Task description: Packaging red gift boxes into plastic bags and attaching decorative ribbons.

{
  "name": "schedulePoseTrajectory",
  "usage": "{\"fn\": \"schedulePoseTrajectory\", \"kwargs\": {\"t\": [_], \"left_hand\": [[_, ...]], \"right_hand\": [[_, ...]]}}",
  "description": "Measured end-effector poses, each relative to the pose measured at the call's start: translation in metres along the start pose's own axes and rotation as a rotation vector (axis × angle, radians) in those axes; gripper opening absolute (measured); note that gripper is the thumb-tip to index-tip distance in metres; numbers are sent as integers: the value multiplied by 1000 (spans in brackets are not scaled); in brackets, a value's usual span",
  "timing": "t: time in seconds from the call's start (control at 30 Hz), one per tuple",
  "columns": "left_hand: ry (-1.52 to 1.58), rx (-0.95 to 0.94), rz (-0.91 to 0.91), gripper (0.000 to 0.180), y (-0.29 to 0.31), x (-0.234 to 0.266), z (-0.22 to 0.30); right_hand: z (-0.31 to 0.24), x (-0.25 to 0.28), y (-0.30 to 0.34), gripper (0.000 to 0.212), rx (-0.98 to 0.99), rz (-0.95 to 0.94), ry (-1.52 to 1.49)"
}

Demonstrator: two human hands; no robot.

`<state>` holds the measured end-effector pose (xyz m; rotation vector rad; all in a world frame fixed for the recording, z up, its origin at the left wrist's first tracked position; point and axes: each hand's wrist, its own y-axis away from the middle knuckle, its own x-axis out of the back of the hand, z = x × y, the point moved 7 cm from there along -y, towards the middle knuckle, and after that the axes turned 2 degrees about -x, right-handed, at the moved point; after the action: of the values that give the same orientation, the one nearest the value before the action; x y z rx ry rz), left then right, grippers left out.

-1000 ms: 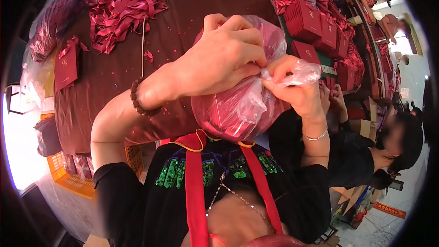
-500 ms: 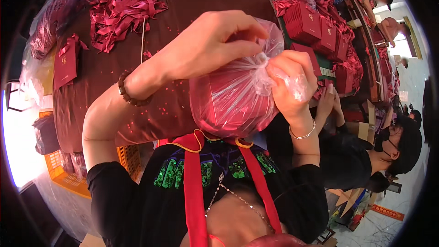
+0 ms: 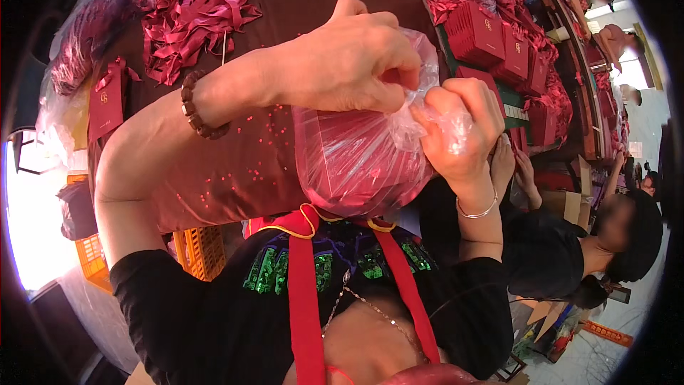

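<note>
A clear plastic bag (image 3: 349, 164) packed with dark red boxes or bags sits at the near edge of the brown-covered table, close to my body. Its gathered neck is twisted tight between my hands. My right hand (image 3: 467, 125), with a silver bangle at the wrist, is closed around the neck, and a puff of clear film bulges out between its fingers. Over the bag's top, my left hand (image 3: 349, 60), wearing a beaded bracelet, pinches the plastic beside the neck with curled fingers. The left fingertips are partly hidden behind the hand.
A heap of red ribbons (image 3: 192, 14) lies at the far left, near a red gift bag (image 3: 108, 103) and plastic-wrapped bundles (image 3: 100, 21). Stacked red gift bags (image 3: 481, 36) stand on the right-hand table. A co-worker in black (image 3: 545, 257) is close on my right. Orange crates (image 3: 199, 249) are below left.
My left hand has turned, its fingers now curled tighter at the neck, and its elbow has swung outward to the left. My right hand has shifted slightly right, still gripping the plastic.
</note>
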<state>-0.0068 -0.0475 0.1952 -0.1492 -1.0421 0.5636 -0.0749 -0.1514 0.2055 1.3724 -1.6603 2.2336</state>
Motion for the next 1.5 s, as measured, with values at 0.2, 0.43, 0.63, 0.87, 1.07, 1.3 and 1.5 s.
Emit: {"fn": "schedulePoseTrajectory", "kwargs": {"t": [0.2,0.43,0.63,0.87,1.07,1.3,1.5], "left_hand": [[-255,-205,9,11,-13,2,8],[-89,-212,17,14,-3,7,-12],[618,314,355,53,79,-6,-119],[1208,775,431,67,105,-137,-208],[1623,886,606,70,105,-125,-175],[418,1032,308,75,154,-56,-145],[44,1019,129,46,180,-40,-163]], "right_hand": [[-2,-1,-8,18,48,-225,-85],[26,-6,34,13,-185,-330,-413],[50,-12,144,115,-809,100,-930],[15,-101,237,112,-1010,-189,-1169],[77,-143,218,89,-1092,-295,-1187],[131,-194,205,62,-1060,-233,-987],[111,-154,138,56,-1335,-161,-1128]]}}
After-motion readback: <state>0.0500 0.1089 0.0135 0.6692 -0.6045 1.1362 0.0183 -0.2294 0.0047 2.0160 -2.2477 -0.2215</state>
